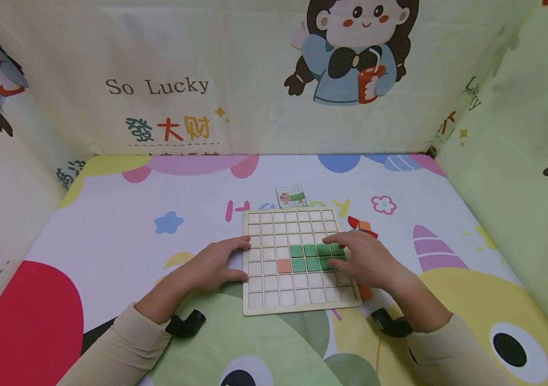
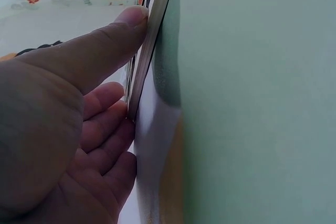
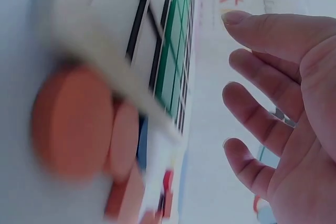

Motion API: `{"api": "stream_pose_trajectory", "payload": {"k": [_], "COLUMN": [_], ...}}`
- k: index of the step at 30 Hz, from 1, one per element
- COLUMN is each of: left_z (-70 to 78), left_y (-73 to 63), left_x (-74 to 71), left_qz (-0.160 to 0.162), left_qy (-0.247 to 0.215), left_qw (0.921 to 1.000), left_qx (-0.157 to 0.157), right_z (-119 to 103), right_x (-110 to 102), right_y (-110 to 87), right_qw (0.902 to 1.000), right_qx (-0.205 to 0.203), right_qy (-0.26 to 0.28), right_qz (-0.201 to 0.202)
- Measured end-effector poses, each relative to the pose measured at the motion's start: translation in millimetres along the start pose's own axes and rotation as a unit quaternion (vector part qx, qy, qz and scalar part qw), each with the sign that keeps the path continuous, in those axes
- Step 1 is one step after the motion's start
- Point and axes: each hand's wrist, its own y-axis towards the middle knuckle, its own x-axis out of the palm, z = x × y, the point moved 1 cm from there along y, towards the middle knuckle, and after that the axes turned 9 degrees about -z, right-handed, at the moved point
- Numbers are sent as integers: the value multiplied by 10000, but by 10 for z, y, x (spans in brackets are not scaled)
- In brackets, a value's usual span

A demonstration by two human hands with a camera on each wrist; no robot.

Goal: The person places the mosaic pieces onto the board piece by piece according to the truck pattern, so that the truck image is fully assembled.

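A pale wooden grid board (image 1: 303, 310) lies on the table. In it sit two rows of green tiles (image 1: 312, 264) and one salmon-red tile (image 1: 284, 266) at the lower row's left end. My left hand (image 1: 213, 265) rests at the board's left edge, thumb and fingers spread; in the left wrist view the thumb (image 2: 105, 48) touches that edge. Over the board's right side is my right hand (image 1: 368, 257), partly covering the green tiles at that end. Its fingers (image 3: 257, 111) are loosely bent and hold nothing in the right wrist view.
A small card (image 1: 291, 196) with a coloured grid picture lies behind the board. Loose red pieces (image 1: 353, 222) and an orange piece (image 1: 364, 226) are beyond the right hand. Round orange pieces (image 3: 73, 124) lie against the board's right edge. A printed cloth wall stands behind.
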Motion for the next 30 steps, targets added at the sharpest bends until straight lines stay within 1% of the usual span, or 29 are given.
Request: {"api": "stream_pose_trajectory", "payload": {"k": [5,11,15,19,26,30], "left_z": [-2,-5,-6,-7,-10,-11], "left_y": [2,11,11,9,8,10], "left_x": [2,-5,-3,-1,-1,3], "left_qz": [-6,1,-5,4,20,8], "left_qy": [11,41,20,25,76,85], "left_qw": [10000,10000,10000,10000,10000,10000], "left_qx": [-17,-16,-24,-3,51,34], "right_z": [157,326,403,464,547,554], "right_x": [-50,-69,-71,-68,0,8], "right_y": [-145,-282,-363,-440,-498,-496], "right_qw": [9996,9955,9929,9929,9960,9970], "right_qx": [265,908,1145,1160,886,740], "right_qy": [123,222,241,202,-1,-228], "right_qz": [38,-166,-208,-180,-102,-36]}}
